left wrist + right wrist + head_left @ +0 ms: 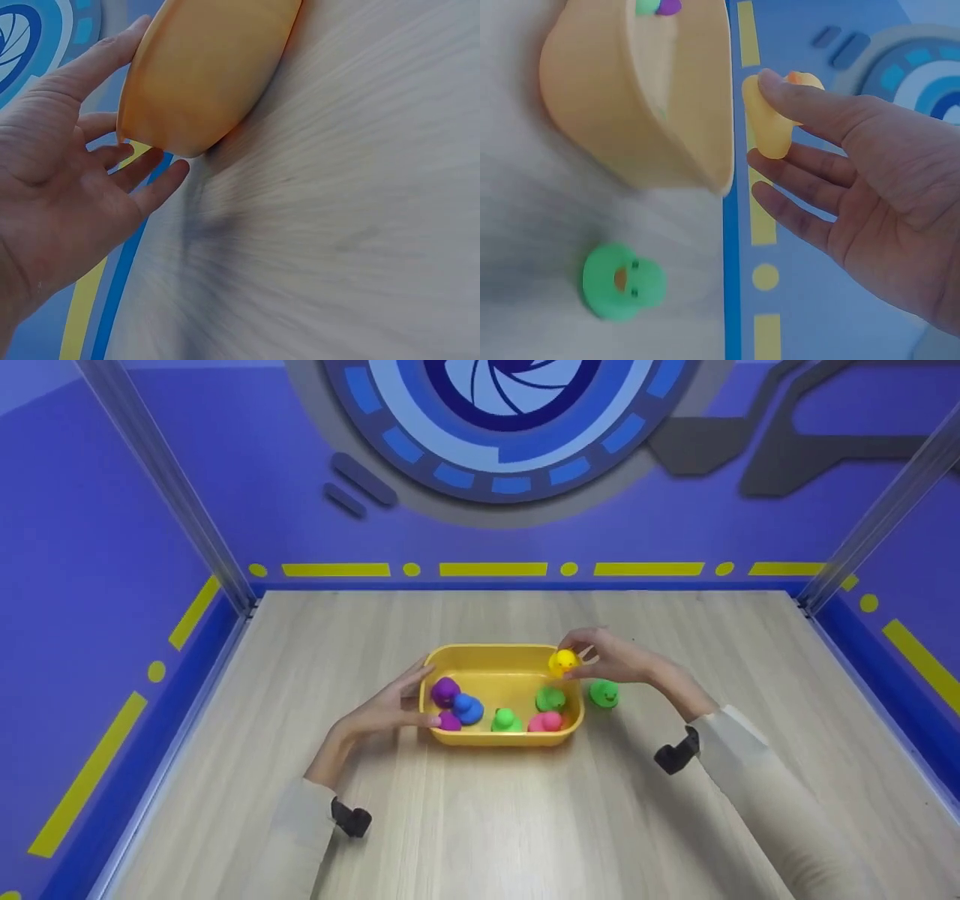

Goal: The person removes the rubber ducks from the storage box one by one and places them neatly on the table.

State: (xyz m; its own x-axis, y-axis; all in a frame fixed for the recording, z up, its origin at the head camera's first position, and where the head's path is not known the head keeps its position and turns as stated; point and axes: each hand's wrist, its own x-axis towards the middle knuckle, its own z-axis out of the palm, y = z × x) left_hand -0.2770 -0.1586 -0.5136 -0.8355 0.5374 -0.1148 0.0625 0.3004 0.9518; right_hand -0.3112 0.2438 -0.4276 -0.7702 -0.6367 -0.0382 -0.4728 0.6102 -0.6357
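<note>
Pinching a yellow duck in the right hand, just above the far right corner of a yellow tub containing other ducks. Gripping the tub's left end in the left hand, with a green duck on the bench near the right end.

- tub on the table, wall behind;
- three ducks inside at left, three others right;
- lone duck just right of the tub;
- left hand at its left end;
- right hand and held duck at its far right corner
</note>
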